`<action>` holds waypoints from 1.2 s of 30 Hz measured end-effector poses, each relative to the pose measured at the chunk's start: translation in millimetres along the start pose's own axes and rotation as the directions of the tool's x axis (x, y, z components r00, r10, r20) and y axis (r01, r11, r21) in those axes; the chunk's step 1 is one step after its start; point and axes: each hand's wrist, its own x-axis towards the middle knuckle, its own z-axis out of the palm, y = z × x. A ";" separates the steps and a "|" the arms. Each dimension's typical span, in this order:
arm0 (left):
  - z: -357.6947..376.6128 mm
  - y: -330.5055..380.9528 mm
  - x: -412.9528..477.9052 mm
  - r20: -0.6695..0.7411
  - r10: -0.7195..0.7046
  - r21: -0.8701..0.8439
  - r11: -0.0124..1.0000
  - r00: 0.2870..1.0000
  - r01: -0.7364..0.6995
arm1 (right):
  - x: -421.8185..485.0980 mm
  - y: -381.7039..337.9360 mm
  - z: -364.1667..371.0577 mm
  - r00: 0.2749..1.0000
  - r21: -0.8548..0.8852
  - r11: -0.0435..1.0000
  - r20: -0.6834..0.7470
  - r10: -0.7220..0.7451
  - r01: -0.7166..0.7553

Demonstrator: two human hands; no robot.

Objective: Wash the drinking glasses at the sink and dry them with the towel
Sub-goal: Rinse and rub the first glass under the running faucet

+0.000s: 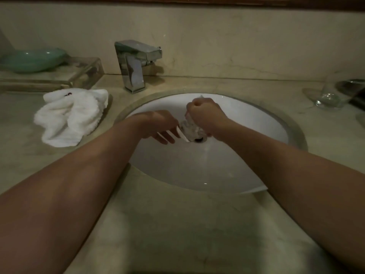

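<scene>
A drinking glass [190, 129] is held low over the white bowl of a sink [197, 171], just above the drain [199, 139], in a dimly lit bathroom. The glass is gripped by the right hand [205, 115], whose fingers are curled round it in a fist. Its long axis is set steeply, leaning slightly, with the upper end showing past the fist toward the back wall and the lower end pointed at the drain. Which end is the mouth cannot be told, since the glass is blurred. The left hand [158, 125] is held just beside the lower end with its fingers extended and relaxed, gripping nothing; whether they touch the glass cannot be made out. A crumpled white towel [71, 115] is laid on the marble countertop [177, 224] left of the basin. A small dark mark is seen near the towel's top edge, but it is too small to be read. A second glass [327, 95] is stood upright on the counter at far right, well apart from the hands. A square chrome faucet [136, 64] is mounted behind the bowl, and a green dish [33, 59] is set on a clear tray [83, 76] at back left. No brand lettering can be read anywhere.
</scene>
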 end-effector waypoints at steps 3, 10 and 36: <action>2.5 2.6 -3.8 -0.014 0.007 0.012 1.000 1.000 -0.007 | -2.8 1.0 -1.0 0.996 -0.059 0.996 0.057 0.071 -0.068; 4.4 10.2 -14.1 -0.012 0.003 0.008 1.000 1.000 -0.003 | 1.1 7.4 -6.2 0.999 0.001 1.000 -0.031 0.029 -0.029; 4.5 21.6 -22.0 -0.404 0.755 0.532 0.653 0.515 -0.539 | 33.7 37.3 -12.3 0.784 0.750 0.347 0.618 -0.061 -0.564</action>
